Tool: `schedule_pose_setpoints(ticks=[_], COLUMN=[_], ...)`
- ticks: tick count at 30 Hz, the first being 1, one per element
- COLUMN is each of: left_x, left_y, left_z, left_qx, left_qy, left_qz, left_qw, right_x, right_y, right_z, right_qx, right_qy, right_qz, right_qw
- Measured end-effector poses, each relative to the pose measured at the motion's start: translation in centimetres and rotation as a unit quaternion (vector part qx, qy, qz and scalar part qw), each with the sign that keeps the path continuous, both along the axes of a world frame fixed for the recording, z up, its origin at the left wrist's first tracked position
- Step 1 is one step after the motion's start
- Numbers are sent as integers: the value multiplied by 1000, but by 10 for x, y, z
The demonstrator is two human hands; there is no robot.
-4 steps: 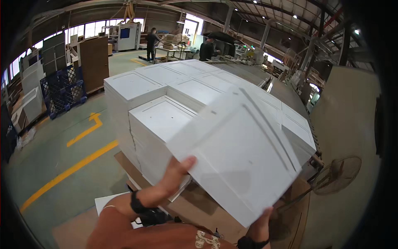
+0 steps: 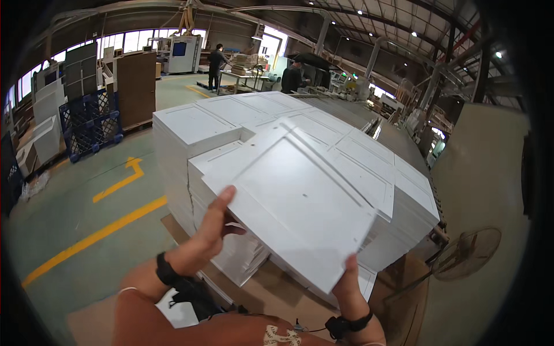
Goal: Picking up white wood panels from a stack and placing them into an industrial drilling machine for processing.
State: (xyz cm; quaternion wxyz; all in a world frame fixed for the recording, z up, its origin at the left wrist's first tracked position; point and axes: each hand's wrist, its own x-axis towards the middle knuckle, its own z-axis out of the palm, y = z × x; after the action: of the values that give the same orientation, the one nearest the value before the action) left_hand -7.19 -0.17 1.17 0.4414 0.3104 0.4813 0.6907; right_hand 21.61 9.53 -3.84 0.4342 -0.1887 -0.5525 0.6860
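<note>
Both hands hold a white cabinet door panel (image 2: 297, 199) with a grooved frame line and small holes in its face. My left hand (image 2: 212, 224) grips the near left edge, thumb on top and fingers beneath. At the near right corner, my right hand (image 2: 348, 281) is closed on the edge with its thumb up; its other fingers are mostly hidden. The panel is tilted above large stacks of similar white panels (image 2: 199, 122), covering part of a lower stack (image 2: 216, 154). Whether it touches that stack I cannot tell.
A standing fan (image 2: 468, 252) is at the right beside a tall pale board (image 2: 482, 173). A roller conveyor (image 2: 398, 135) runs behind the stacks. Blue racks (image 2: 89, 124) stand left on the green floor with yellow markings (image 2: 95, 242). Two people work at the back.
The panel has moved left and away from me, over the stacks, and lies flatter. Both hands have shifted the same way, still holding it.
</note>
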Motion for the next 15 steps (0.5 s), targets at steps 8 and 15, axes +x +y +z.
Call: schedule_pose_setpoints(ticks=[8, 15], left_x=[-118, -134], left_y=[30, 37], left_z=[5, -25], left_qx=[-198, -126], left_qy=[6, 223], left_qz=[-92, -36], left_qw=[976, 966], right_x=[-83, -110], right_y=[45, 57], right_z=[15, 3], right_qx=[-82, 80], right_qy=[-8, -120], right_qz=[127, -85], right_qw=[988, 986])
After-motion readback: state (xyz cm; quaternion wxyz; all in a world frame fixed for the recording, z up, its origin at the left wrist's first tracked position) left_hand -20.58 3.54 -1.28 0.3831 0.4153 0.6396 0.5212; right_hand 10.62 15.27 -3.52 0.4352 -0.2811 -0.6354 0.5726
